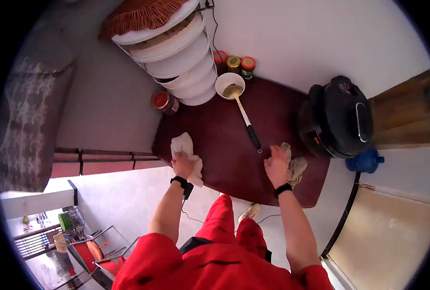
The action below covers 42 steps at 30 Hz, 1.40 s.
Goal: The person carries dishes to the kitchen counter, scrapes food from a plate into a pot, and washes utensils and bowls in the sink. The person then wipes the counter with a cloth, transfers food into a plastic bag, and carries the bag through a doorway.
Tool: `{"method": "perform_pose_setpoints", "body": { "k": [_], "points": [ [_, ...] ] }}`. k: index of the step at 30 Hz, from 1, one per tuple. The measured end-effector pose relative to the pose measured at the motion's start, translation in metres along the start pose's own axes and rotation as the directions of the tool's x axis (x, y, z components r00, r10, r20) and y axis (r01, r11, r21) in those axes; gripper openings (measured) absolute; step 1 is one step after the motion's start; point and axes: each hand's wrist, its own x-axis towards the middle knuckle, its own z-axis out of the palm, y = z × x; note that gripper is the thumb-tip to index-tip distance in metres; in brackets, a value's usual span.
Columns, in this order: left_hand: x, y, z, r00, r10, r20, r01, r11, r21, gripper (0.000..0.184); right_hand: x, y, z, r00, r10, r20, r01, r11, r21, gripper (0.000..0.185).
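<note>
Left hand on white cloth; right hand on greyish cloth; grips unclear; both long axes near-to-far.

"What's at the back left corner of your worktop?"

"I've a tall stack of white tiers there, topped by a brown fringed cover, with a red-lidded jar just beside it."

"And along the back edge?"

"Three small jars, two lids red, one gold. In front of them I see a white bowl with a ladle resting in it, its black-ended handle pointing towards my near edge."

"By the right edge?"

"A black cooker. Past that edge I can spot a blue bottle, partly hidden."

"Anything beyond the left edge?"

"Some grey patterned fabric, well apart."
</note>
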Motion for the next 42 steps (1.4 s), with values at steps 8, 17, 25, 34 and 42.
{"method": "perform_pose_setpoints", "body": {
  "k": [8, 17, 25, 34, 42],
  "points": [
    [0.058, -0.020, 0.001, 0.995, 0.096, -0.024, -0.096, 0.995, -0.006, 0.044, 0.111, -0.037, 0.106, 0.985, 0.168, 0.038, -0.163, 0.980, -0.112, 0.060],
    [0.099, -0.047, 0.000, 0.979, 0.203, 0.017, -0.203, 0.979, 0.011, 0.042, 0.121, -0.062, 0.071, 0.990, 0.129, -0.061, -0.105, 0.948, 0.302, 0.032],
    [0.100, 0.078, -0.093, 0.838, 0.516, -0.179, -0.435, 0.829, 0.353, 0.045, 0.088, -0.097, -0.059, 0.838, 0.321, 0.441, -0.517, 0.207, 0.831, 0.020],
    [0.254, 0.216, -0.027, 0.872, 0.231, 0.431, 0.479, -0.227, -0.848, 0.058, 0.068, -0.103, -0.072, 0.788, 0.320, 0.526, -0.574, 0.071, 0.816, 0.022],
    [0.264, 0.217, -0.020, 0.837, 0.368, 0.406, 0.501, -0.217, -0.838, 0.064, 0.025, -0.102, -0.107, 0.821, 0.409, 0.399, -0.504, 0.188, 0.843, 0.023]
  ]
}}
